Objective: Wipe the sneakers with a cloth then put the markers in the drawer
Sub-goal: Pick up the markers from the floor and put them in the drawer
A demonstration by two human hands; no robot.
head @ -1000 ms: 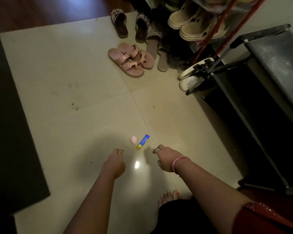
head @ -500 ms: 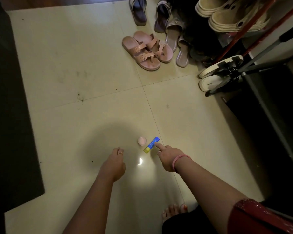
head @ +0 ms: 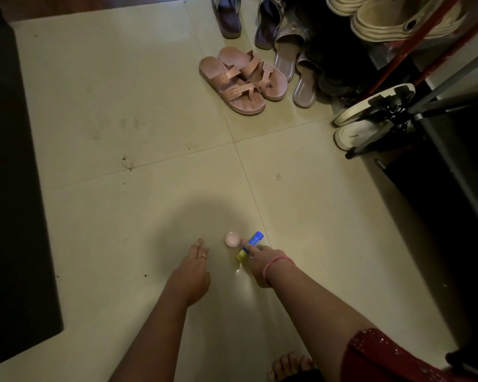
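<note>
Item: marker [head: 251,244], short, blue barrel with a yellow end, lying flat and diagonal on the floor [head: 122,133], on the tile nearest the person, just right of the grout line that runs toward the sandals. The blue end points away from the person.

Adjacent: small round pink cap [head: 232,239], just left of the marker, touching or nearly so; I cannot tell which.

Right hand [head: 260,260]: index finger extended, its tip resting on the marker's middle; other fingers curled under. No grip is formed; it touches only. Pink band at the wrist.

Left hand [head: 192,277]: fingers loosely straight, hovering above the tile to the left of the cap, holding nothing. Ring on one finger.

Farther out: pink sandals [head: 240,78] on the far tile, more footwear against a shoe rack [head: 425,45] at the far right corner, dark mat [head: 14,188] along the left edge.

Not in view: cloth, sneakers, drawer.

Risks, as judged:
- One fingertip on a round barrel may roll or skate it away across the smooth tile.
- The cap may be knocked aside or left behind.
- Dim light may cause a misjudged pinch.
</note>
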